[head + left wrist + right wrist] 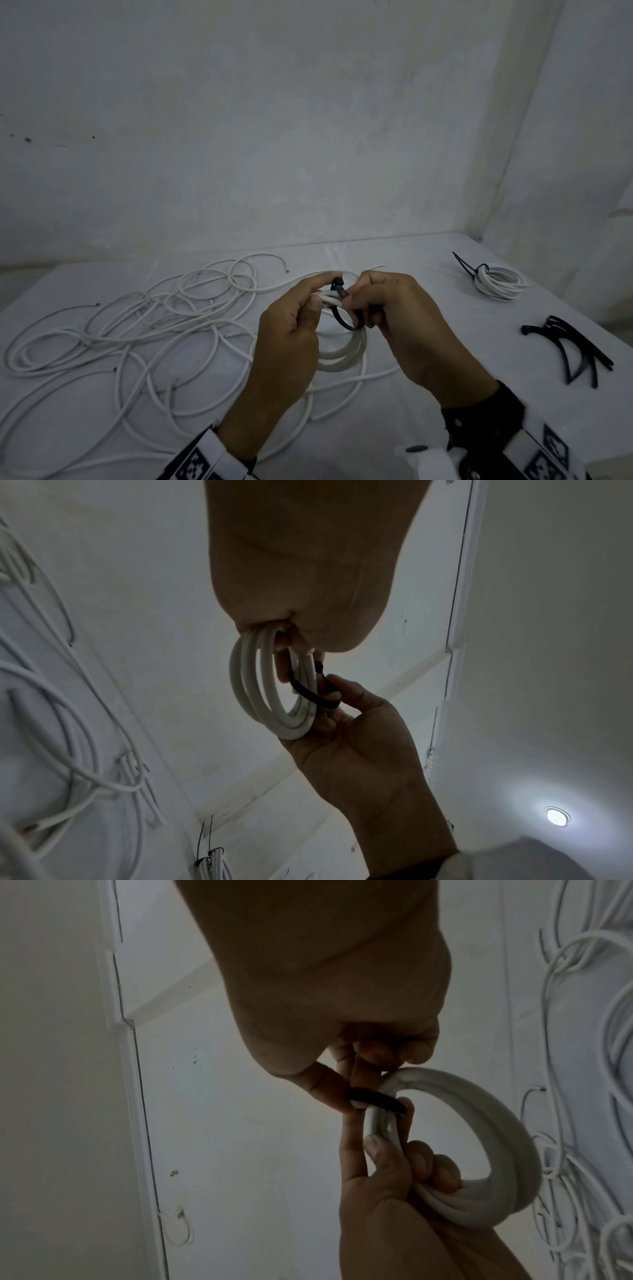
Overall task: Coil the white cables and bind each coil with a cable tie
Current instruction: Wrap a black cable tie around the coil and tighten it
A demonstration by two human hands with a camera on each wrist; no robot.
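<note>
In the head view both hands meet above the table's middle. My left hand [325,290] grips a small white cable coil [346,356] at its top, fingers curled round the strands. A black cable tie [346,322] loops around the coil's strands. My right hand [354,297] pinches the tie between thumb and fingers. The left wrist view shows the coil [253,691] hanging under the palm, with the tie [311,696] held by the right hand. The right wrist view shows the tie [373,1100] pinched beside the coil [496,1137].
Loose white cables [137,325] sprawl tangled over the left half of the white table [428,260]. A bound coil [500,282] with a black tie lies at the back right. Spare black ties [568,349] lie near the right edge. Walls close the back and right.
</note>
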